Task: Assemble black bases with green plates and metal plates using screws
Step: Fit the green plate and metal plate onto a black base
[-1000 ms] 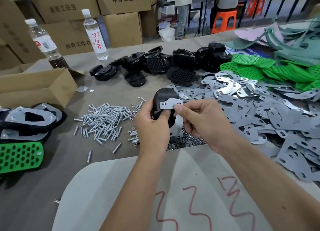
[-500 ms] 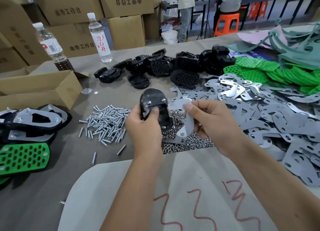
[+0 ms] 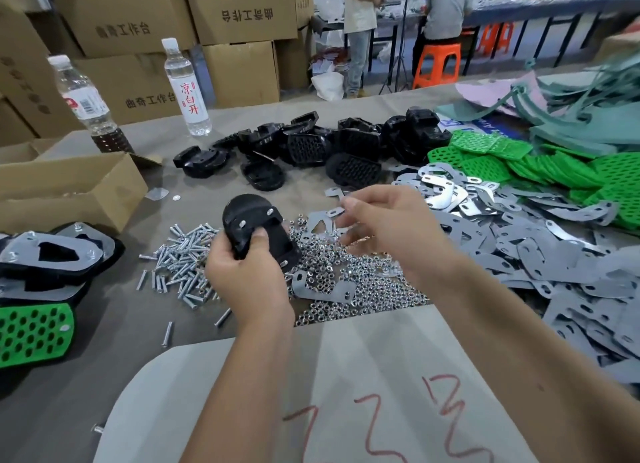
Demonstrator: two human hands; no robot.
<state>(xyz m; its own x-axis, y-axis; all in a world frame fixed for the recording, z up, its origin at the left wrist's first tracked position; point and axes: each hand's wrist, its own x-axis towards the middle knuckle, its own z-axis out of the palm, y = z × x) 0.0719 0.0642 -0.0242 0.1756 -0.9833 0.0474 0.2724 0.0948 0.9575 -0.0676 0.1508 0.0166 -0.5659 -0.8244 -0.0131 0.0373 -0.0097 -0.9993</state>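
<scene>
Far left: done bases (image 3: 52,258) stacked with metal plates on top, a green plate (image 3: 33,334) nearest me, a box (image 3: 69,188) behind them
Bottles: two bottles (image 3: 187,88) stand far left, in front of stacked cartons (image 3: 239,8)
Screws: screws (image 3: 180,254) heaped just left of my left hand
My left hand: left hand (image 3: 247,282) grips the base (image 3: 258,230) I'm working on, thumb pressed on its face, fingers curled under; screw tips poke up through it
Nuts: nuts (image 3: 349,286) piled beneath and between my hands, one plate (image 3: 323,287) lying on them
My right hand: right hand (image 3: 391,227) is raised right of the base, not touching it, pinching a metal plate (image 3: 323,220) at its end between thumb and forefinger; the image is blurred here
Far middle: loose black bases (image 3: 311,147) in a pile
Right: grey plates (image 3: 554,247) spread over the table (image 3: 86,376), green plates (image 3: 540,168) heaped beyond them
Near: pale sheet (image 3: 346,376) with red scrawl under my forearms
</scene>
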